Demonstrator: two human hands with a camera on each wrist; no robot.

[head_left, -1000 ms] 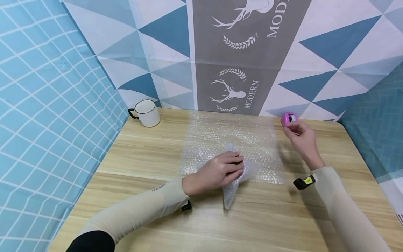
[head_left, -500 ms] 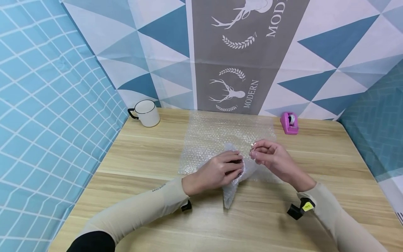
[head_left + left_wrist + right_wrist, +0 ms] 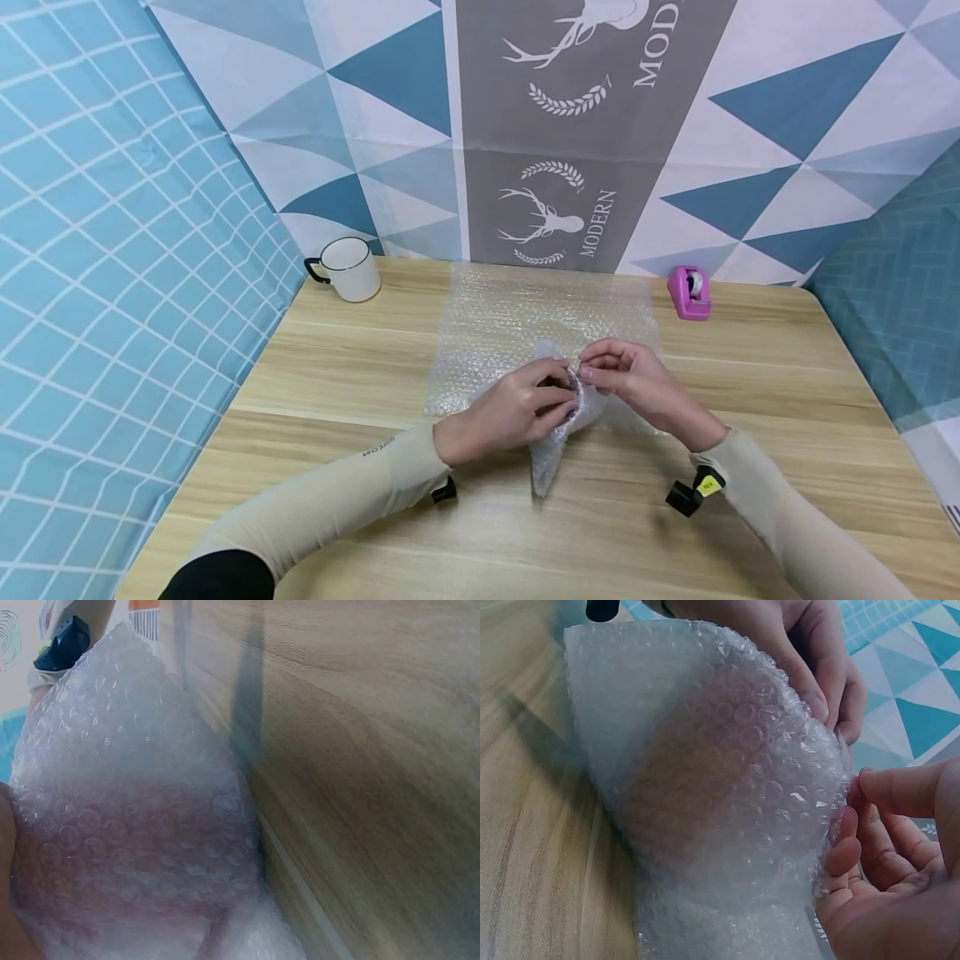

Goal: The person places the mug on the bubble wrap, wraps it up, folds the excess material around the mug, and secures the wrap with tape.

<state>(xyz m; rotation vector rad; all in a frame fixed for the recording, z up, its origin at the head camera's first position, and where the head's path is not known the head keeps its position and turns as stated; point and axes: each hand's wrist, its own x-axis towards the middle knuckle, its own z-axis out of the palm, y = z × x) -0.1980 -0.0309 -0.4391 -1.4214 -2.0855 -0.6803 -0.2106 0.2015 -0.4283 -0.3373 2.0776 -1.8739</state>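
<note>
A bubble-wrapped bundle (image 3: 592, 406) lies on the table, with pointed ends of wrap sticking out front and back. Through the layers in the right wrist view, the bundle (image 3: 720, 765) shows a blurred reddish-brown shape; what is inside cannot be told. My left hand (image 3: 517, 408) grips it from the left, fingers curled over its top opening. At its upper right edge, my right hand (image 3: 637, 387) pinches a small piece of clear tape, mostly hidden between thumb and fingers. A flat sheet of bubble wrap (image 3: 487, 333) spreads underneath and behind.
A white enamel mug (image 3: 356, 271) with a black rim and handle stands at the back left. A pink tape dispenser (image 3: 688, 293) sits at the back right, near the patterned wall. The wooden table (image 3: 337, 375) reaches back to that wall.
My right hand has left the tape dispenser with a piece of clear tape and come left and nearer to the bundle's edge. The left hand stays on the bundle.
</note>
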